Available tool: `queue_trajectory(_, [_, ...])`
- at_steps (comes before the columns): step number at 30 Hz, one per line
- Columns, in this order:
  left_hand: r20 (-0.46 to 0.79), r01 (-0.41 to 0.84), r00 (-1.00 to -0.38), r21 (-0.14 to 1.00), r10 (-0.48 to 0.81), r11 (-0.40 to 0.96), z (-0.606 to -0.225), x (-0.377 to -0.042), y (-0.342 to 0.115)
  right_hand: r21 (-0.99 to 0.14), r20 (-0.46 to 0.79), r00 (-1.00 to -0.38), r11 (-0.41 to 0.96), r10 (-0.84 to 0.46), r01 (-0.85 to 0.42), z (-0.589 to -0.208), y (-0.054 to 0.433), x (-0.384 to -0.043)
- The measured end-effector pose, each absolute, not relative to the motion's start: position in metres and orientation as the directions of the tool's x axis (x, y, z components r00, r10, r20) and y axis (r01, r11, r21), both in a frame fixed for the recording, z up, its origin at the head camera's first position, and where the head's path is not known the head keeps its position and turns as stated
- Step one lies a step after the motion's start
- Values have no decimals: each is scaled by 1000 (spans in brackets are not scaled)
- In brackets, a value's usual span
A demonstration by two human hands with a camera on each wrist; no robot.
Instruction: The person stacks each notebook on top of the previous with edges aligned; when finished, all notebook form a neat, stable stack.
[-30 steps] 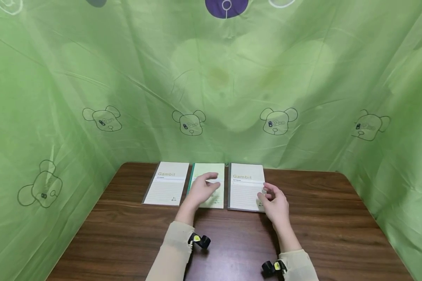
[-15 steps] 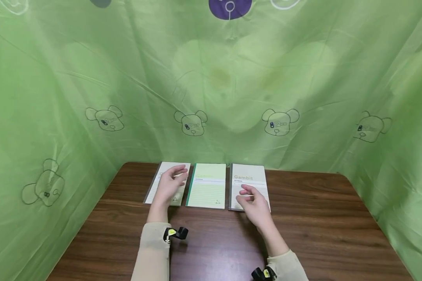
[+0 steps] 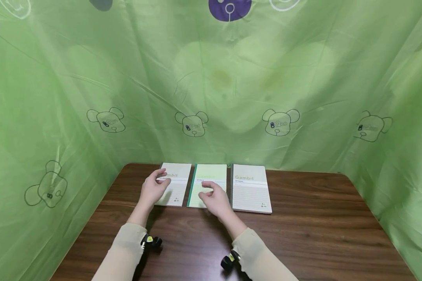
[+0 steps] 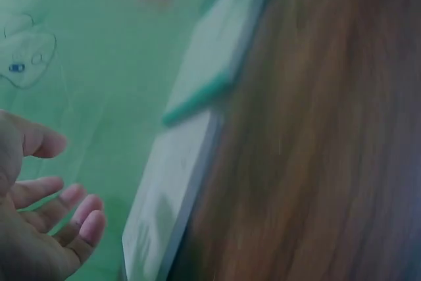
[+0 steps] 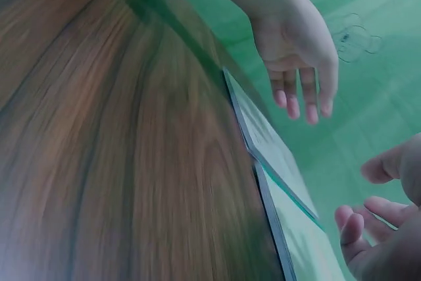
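Three notebooks lie side by side at the back of the table: a white one (image 3: 177,191) with a grey spine at left, a pale green one (image 3: 212,175) with a green spine in the middle, and a white one (image 3: 251,195) with a grey spine at right. My left hand (image 3: 152,190) hovers over the left notebook's left side, thumb and fingers apart, covering part of its title. Above the lower part of the green notebook, my right hand (image 3: 216,199) hangs with loosely bent fingers. Nothing is held in either hand, as the wrist views also show.
The brown wooden table (image 3: 320,218) reaches to a green curtain (image 3: 225,86) with bear drawings, which surrounds its back and sides. Small black cameras (image 3: 154,242) are strapped at both wrists.
Both hands have moved left: the left from the green notebook to the left white one, the right from the right white notebook to the green one. The notebooks stay in place.
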State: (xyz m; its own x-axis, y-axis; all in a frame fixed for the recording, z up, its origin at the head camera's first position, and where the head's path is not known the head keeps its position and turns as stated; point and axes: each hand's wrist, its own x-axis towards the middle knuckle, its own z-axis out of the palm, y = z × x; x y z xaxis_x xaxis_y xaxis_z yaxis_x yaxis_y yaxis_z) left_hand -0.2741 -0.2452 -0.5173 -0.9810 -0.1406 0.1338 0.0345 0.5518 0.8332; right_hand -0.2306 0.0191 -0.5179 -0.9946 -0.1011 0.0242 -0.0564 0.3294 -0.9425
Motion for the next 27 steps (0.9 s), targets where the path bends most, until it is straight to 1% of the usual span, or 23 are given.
queue_trajectory(5, [105,2,-983,829,-151,559,-521,-275,-272,-954,-22,-992,299,-122,-15,-521,-9,-241])
queue_trajectory(12, [23,-90,-980,836,-198,542,-530,-276,-295,-958,-62,-979,287,-193,4,-530,-28,-255])
queue_trajectory(19, [-78,-191,-971,824,-228,534,-540,-275,-299,-931,-83,-963,366,-255,-17,-536,-41,-259])
queue_trajectory(24, [-83,-193,-972,811,-219,552,-536,-273,-292,-912,-90,-962,410,-257,-24,-534,-47,-257])
queue_trajectory(27, [-87,-200,-970,815,-226,543,-533,-272,-285,-910,-95,-963,414,-251,-18,-533,-47,-255])
